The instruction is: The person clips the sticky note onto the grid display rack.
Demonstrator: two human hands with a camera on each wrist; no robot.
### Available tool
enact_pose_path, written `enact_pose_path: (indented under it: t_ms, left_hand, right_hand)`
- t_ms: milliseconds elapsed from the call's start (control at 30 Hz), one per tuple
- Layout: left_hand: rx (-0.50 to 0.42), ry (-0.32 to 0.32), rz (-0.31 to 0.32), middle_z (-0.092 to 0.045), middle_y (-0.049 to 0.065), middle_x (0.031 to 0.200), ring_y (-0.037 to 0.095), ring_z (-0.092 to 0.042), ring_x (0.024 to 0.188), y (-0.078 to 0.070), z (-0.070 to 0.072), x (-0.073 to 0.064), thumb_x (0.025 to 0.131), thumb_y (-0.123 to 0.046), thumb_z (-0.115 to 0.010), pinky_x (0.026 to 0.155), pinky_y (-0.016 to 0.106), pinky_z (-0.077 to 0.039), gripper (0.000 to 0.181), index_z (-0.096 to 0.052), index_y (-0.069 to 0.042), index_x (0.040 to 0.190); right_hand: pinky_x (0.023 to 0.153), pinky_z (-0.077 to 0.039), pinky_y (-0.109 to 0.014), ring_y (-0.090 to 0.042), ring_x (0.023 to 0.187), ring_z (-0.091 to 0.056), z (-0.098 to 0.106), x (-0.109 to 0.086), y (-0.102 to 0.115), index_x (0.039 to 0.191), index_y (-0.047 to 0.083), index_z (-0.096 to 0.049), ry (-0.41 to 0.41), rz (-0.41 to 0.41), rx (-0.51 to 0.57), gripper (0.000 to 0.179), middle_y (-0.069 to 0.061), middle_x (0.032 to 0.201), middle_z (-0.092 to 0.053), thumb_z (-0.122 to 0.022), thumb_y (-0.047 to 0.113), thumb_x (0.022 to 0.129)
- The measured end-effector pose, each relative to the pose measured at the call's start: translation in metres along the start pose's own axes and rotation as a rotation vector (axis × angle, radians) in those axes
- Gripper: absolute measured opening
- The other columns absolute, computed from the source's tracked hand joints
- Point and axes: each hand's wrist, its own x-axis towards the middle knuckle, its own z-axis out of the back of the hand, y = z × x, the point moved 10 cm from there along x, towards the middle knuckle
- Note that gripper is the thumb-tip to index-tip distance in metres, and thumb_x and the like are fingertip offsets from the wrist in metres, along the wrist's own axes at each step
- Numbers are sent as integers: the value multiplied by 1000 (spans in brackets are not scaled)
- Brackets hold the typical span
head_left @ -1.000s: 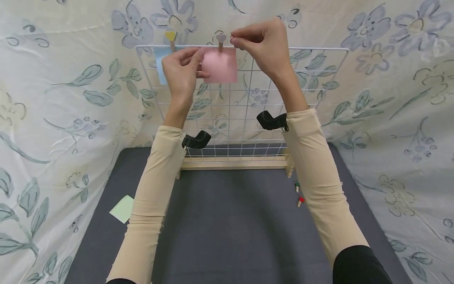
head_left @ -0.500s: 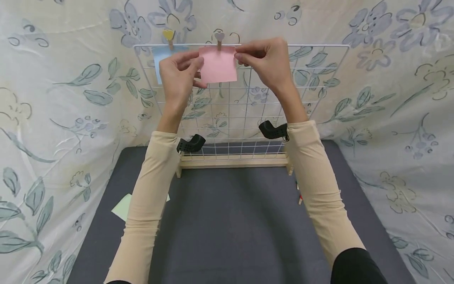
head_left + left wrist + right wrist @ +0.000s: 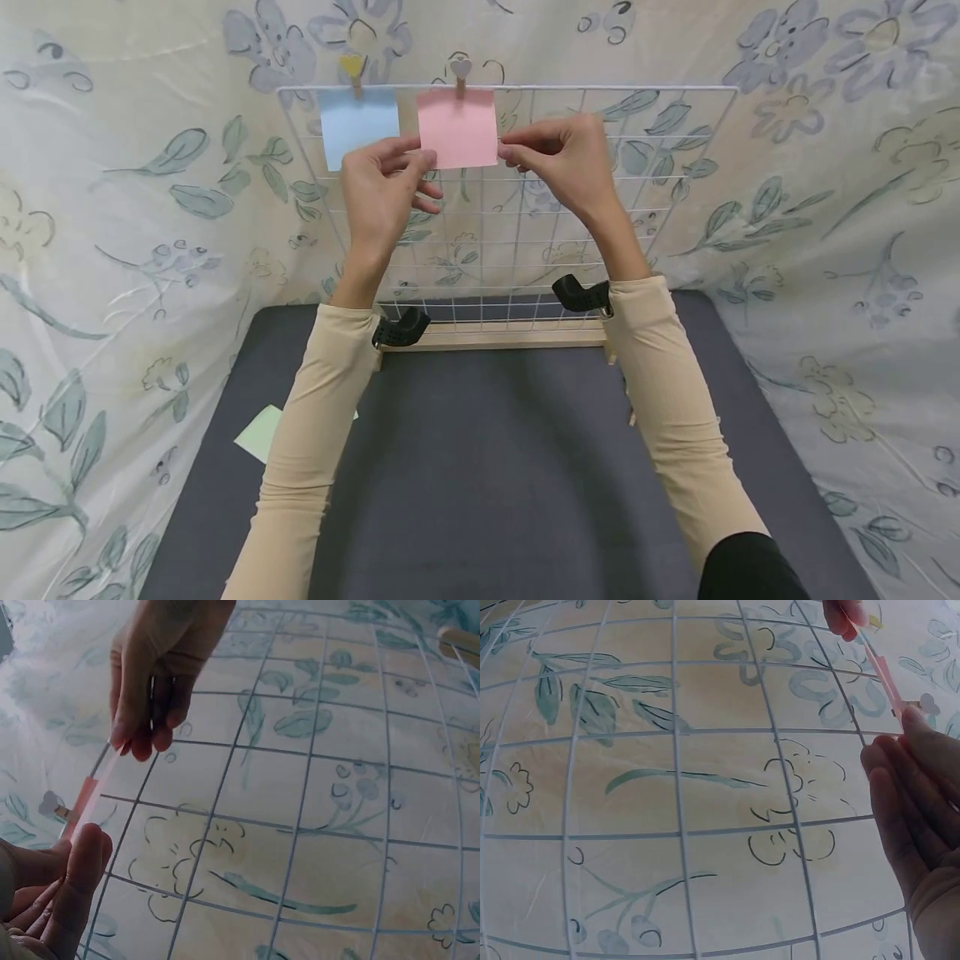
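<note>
Left hand (image 3: 380, 192) and right hand (image 3: 572, 160) pinch one pink note (image 3: 458, 129) beside one blue note (image 3: 360, 125), two heart-topped clothespins (image 3: 461, 70) holding them on a wire grid (image 3: 515, 242); both hands sit lower than a second ago.

Small curtained-off tabletop set, staged-booth type; home, lab or office around it, can't tell. Pale floral cloth (image 3: 862, 292) closes in the back and both sides, with creases and soft folds, so hung fabric rather than bare wall. Dark grey table (image 3: 480, 483) fills the space between. White wire grid (image 3: 585, 87) on a light wooden stand (image 3: 495, 338) at the table's far edge, cloth pattern showing through it. Black wrist-worn devices (image 3: 402, 327) at both sleeve cuffs point to a recording setup. Paper notes (image 3: 360, 125) and heart-topped clips (image 3: 461, 68) give a craft/stationery feel.
</note>
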Motion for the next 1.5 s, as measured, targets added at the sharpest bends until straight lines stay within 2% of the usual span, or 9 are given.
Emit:
enact_pose_path:
  t_ms: [233, 300, 500, 700, 1000, 1133, 1233, 1333, 1500]
  left_hand:
    - [-41, -4, -11, -72, 18, 86, 16, -68, 57, 8, 1, -13, 91, -1, -68, 56, 27, -61, 20, -69, 10, 108]
    - [-45, -6, -15, -72, 19, 86, 15, -68, 57, 10, 3, -16, 91, 0, -68, 57, 27, -61, 19, -69, 11, 106]
    - [22, -17, -54, -72, 24, 88, 12, -68, 60, 17, 7, -25, 92, -2, -67, 62, 25, -61, 18, -69, 13, 102]
    - [80, -18, -6, -72, 24, 91, 12, -69, 63, 39, 11, -33, 92, -5, -67, 67, 25, -62, 17, -72, 9, 103]
    - [114, -24, 34, -72, 23, 91, 10, -70, 65, 67, 21, -44, 93, -8, -67, 71, 24, -61, 20, -71, 9, 102]
    - [113, -34, 69, -73, 20, 91, 10, -70, 67, 80, 27, -49, 94, -10, -67, 72, 24, -61, 20, -71, 8, 102]
    - [120, -41, 97, -73, 19, 91, 10, -70, 68, 90, 33, -54, 94, -10, -66, 72, 23, -61, 21, -71, 8, 103]
    - [130, -51, 127, -73, 18, 92, 10, -70, 68, 101, 40, -60, 94, -11, -67, 71, 22, -61, 21, -71, 8, 103]
    - [128, -80, 170, -73, 15, 89, 10, -70, 68, 121, 53, -70, 94, -11, -67, 69, 20, -60, 21, -71, 7, 104]
  right_hand:
    - [67, -55, -18, -11, 69, -66, -5, -16, -10, 99, 2, -78, 38, -23, -72, 24, -12, 87, -74, -76, 23, 88]
    - [66, -54, -18, -10, 69, -65, -4, -20, -14, 99, 2, -78, 38, -32, -65, 23, -13, 87, -74, -75, 22, 88]
    - [66, -56, -20, -10, 68, -65, 0, -34, -23, 98, 1, -78, 17, -48, 3, 20, -12, 85, -73, -76, 18, 87]
    - [66, -57, -23, -12, 68, -66, -5, -51, -46, 96, 1, -78, 11, -104, 73, 17, -10, 83, -74, -76, 15, 87]
    - [66, -58, -24, -15, 71, -68, -10, -71, -79, 98, 0, -77, 13, -145, 91, 17, -11, 87, -74, -75, 14, 89]
    - [66, -58, -24, -10, 68, -66, -11, -79, -86, 99, -2, -76, 16, -171, 95, 17, -14, 88, -74, -74, 11, 89]
    - [66, -58, -24, -5, 67, -65, -10, -87, -84, 101, -6, -74, 21, -204, 81, 17, -18, 88, -73, -72, 7, 89]
    - [67, -59, -26, -7, 67, -65, -9, -94, -85, 101, -9, -73, 26, -237, 73, 18, -20, 88, -73, -71, 4, 89]
    - [65, -58, -24, -7, 67, -65, -7, -109, -115, 102, -4, -75, 29, -261, 59, 20, -17, 89, -73, -73, 12, 89]
